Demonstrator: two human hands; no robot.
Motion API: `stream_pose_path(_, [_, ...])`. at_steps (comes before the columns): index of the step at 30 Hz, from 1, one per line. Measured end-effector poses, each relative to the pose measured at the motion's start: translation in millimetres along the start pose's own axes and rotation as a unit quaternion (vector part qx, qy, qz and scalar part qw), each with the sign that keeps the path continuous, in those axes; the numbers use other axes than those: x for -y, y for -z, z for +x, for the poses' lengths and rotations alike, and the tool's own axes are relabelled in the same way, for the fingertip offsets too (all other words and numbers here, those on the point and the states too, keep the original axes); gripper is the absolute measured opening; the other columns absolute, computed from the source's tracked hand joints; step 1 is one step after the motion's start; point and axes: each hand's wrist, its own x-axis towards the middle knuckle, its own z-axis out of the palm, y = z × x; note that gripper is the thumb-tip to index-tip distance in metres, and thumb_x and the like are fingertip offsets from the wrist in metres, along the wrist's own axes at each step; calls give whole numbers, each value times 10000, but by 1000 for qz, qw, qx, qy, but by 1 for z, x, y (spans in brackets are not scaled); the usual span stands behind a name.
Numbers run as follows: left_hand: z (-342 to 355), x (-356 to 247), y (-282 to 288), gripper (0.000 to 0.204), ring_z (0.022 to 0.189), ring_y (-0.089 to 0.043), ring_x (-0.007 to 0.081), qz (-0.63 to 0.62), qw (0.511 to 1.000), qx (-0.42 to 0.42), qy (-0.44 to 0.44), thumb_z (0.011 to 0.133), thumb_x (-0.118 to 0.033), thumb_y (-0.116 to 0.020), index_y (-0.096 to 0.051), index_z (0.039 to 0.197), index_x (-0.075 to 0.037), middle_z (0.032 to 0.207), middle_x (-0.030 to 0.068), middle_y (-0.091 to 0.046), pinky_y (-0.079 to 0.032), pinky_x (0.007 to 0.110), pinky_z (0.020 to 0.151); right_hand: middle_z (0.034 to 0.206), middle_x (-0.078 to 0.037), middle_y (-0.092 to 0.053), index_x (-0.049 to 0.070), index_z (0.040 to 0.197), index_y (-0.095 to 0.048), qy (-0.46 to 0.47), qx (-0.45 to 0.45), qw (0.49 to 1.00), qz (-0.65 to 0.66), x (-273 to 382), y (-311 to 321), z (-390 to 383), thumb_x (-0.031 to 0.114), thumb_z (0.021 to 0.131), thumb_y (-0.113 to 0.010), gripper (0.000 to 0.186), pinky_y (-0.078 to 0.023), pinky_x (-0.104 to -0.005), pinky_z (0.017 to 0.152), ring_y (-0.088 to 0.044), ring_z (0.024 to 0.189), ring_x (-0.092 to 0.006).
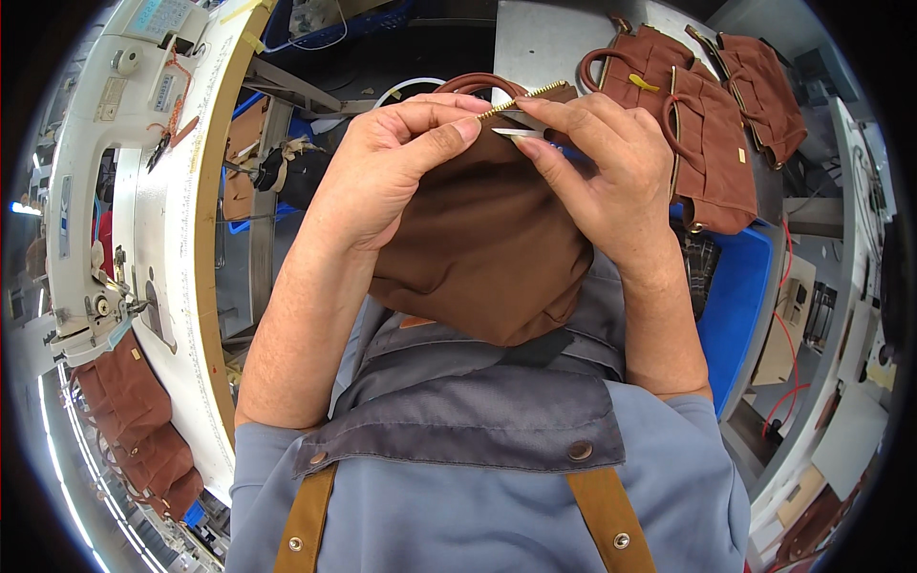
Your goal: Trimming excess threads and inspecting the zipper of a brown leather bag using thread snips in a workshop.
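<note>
A brown fabric bag (482, 239) hangs in front of my lap, its dark brown cloth bulging below my hands. Along its upper edge runs a gold-toothed zipper (546, 93). My left hand (396, 158) pinches the zipper edge between thumb and fingers. In my right hand (611, 153) is a pair of thread snips (521, 132), their bright blades apart and pointing left, close under the zipper teeth. My right fingers hide the body of the snips. A reddish-brown handle (478, 80) arches up behind the bag.
Finished-looking brown handbags (712, 153) stand on a grey metal table (535, 43) at the far right. Below them is a blue bin (740, 296). A white sewing machine (86, 172) occupies the left table, with more brown bags (134, 420) beside it. Red cords (791, 334) hang at right.
</note>
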Motion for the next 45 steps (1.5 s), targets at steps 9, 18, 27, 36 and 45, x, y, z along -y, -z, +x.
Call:
stream_pose_path(9, [-3,-2,0,195,1226,-568,162,-4,1000,2,-5,950,-138,-709,-765,1081,-5,1249,74,-689,-358,341,1108,887,22,-734,136,1016,-767,-18,4,999,38,-2,-1,0,293,830,-803,245,-364,-310,639,-647,720,-128])
stream_pose_path(18, [-5,-1,-3,171,1192,-574,151,-5,1000,-6,-12,941,-132,-716,-770,1047,-10,1218,79,-697,-368,330,1087,896,20,-738,138,1018,-769,-3,2,1000,19,-2,-1,-1,300,825,-805,254,-365,-309,637,-646,718,-128])
stream_pose_path(27, [-6,1,-4,171,1198,-575,159,-13,1000,-7,-14,949,-153,-706,-775,1030,-19,1240,92,-694,-366,337,1092,804,12,-702,121,1011,-768,-23,13,1000,15,7,-6,-2,175,833,-789,187,-403,-306,658,-638,706,-163])
stream_pose_path(36, [-5,3,-1,205,1193,-588,154,-3,1000,4,-11,958,-146,-691,-761,1092,-6,1268,95,-690,-366,332,1103,850,31,-719,138,989,-761,-33,-28,997,71,-7,-7,-6,256,847,-789,187,-361,-304,630,-631,687,-121])
stream_pose_path(45, [-2,2,-8,242,1167,-599,139,8,999,-20,25,966,-157,-691,-746,1146,-5,1202,74,-717,-383,315,1090,809,30,-686,135,1021,-764,-25,-28,999,31,-7,-5,-7,275,837,-795,233,-348,-311,618,-600,661,-128])
